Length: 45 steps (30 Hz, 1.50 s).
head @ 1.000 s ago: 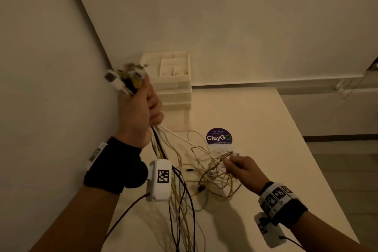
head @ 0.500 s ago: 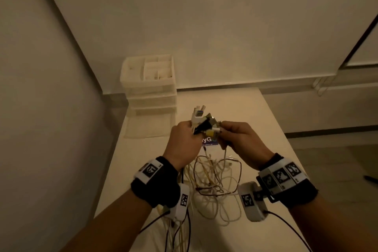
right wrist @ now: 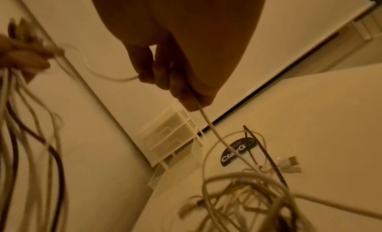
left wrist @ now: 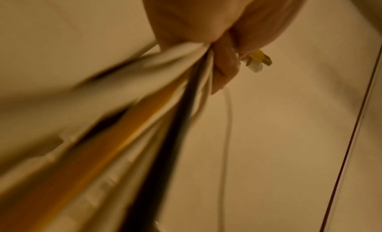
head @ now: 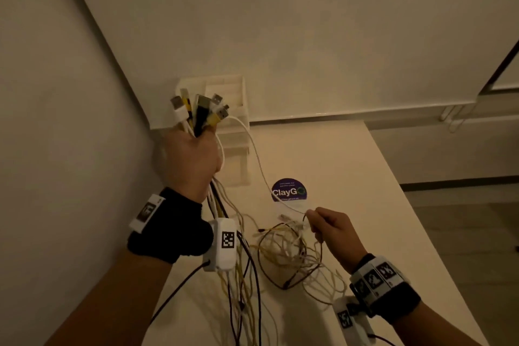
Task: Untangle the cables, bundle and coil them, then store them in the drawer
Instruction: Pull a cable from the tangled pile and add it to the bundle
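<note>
My left hand (head: 193,160) is raised at the left and grips a bunch of cables just below their plugs (head: 198,109), white, yellow and black ends fanning upward. The same fist (left wrist: 223,44) shows in the left wrist view with cords running down from it. A thin white cable (head: 252,149) arcs from that bunch down to my right hand (head: 323,222), which pinches it low over the table; the right wrist view shows the cord (right wrist: 208,122) passing through its curled fingers. A tangled heap of cables (head: 289,253) lies on the white table (head: 351,177).
A white plastic drawer unit (head: 233,132) with an open compartment tray on top stands in the back left corner against the walls. A round purple ClayGo sticker (head: 289,191) lies on the table behind the tangle. The table's right edge drops to the floor.
My hands were together at the centre half a second ago, both on the plugs. The left hand has since lifted the bunch up and left, while the right dropped along a white cable.
</note>
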Each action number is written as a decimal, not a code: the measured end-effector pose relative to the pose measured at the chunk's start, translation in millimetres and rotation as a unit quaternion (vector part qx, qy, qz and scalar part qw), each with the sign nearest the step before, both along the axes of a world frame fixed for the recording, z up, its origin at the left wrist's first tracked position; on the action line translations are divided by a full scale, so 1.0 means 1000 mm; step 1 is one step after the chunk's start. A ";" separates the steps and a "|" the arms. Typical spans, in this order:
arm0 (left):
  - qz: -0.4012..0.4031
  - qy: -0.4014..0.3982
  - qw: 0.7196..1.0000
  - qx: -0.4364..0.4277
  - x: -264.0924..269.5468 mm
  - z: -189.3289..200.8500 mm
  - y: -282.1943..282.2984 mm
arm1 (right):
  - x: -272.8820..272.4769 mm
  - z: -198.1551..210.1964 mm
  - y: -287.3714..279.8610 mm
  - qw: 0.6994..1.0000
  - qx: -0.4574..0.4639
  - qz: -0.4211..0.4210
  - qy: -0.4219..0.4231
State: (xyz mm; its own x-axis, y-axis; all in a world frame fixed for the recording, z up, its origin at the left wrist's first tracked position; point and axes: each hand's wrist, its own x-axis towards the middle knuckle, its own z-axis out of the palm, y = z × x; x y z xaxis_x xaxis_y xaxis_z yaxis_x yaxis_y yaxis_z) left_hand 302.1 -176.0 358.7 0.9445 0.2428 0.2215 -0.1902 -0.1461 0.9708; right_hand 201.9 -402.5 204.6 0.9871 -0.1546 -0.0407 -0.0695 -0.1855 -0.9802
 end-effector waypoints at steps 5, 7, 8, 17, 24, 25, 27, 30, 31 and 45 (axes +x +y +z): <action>-0.046 -0.038 0.997 0.058 -0.025 -0.014 -0.015 | 0.015 0.034 0.004 0.999 0.040 -0.030 -0.022; -0.173 -0.012 0.975 0.137 -0.039 -0.024 -0.028 | 0.019 0.056 0.006 0.998 0.048 0.008 -0.049; -0.214 0.002 0.960 0.180 -0.044 -0.031 -0.035 | 0.021 0.069 0.008 0.996 0.054 0.030 -0.063; -0.206 0.035 0.967 0.148 -0.044 -0.029 -0.046 | 0.025 0.090 0.012 0.983 0.096 0.119 -0.099; -0.119 0.054 0.990 -0.051 -0.028 -0.004 -0.020 | 0.022 0.047 0.018 0.994 0.012 0.088 -0.067; -0.106 0.051 0.991 -0.064 -0.028 0.001 -0.016 | 0.022 0.037 0.017 0.996 0.009 0.078 -0.052; -0.082 0.036 0.990 -0.109 -0.028 0.012 -0.007 | 0.022 0.022 0.017 0.997 -0.001 0.073 -0.026; -0.073 -0.005 0.979 -0.190 -0.025 0.025 0.011 | 0.021 0.002 0.019 0.997 -0.015 0.077 0.006; -0.062 -0.014 0.978 -0.196 -0.023 0.026 0.015 | 0.020 -0.001 0.020 0.997 -0.014 0.071 0.011; -0.039 -0.206 0.977 0.050 -0.048 0.009 0.009 | 0.031 0.083 0.018 0.998 0.039 0.037 -0.041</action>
